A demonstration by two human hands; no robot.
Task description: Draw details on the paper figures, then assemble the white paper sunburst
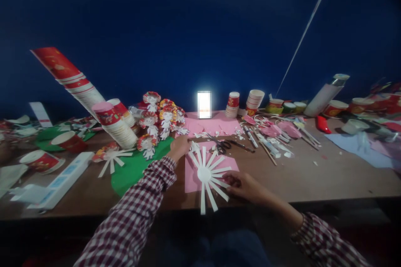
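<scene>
A white paper cup cut into strips (pixel 204 174) lies spread like a sunburst, round base in the middle, its lower strips reaching past the pink paper (pixel 191 185). My right hand (pixel 246 185) is at its right side, fingers curled in on the strip ends. My left hand (pixel 180 148) is by the upper left strips; its fingertips are hard to make out. Black scissors (pixel 224 146) lie just behind the cut cup. To the left, another cut cup (pixel 113 160) with a colourful decorated part rests on green paper (pixel 125 177).
Decorated paper figures (pixel 151 121) stand behind my left hand. A tall leaning stack of red and white cups (pixel 84 89) rises at left, near a white power strip (pixel 67 179). Smaller cup stacks (pixel 254 102), sticks and paper scraps cover the back right. A blue partition (pixel 200 29) closes off the back.
</scene>
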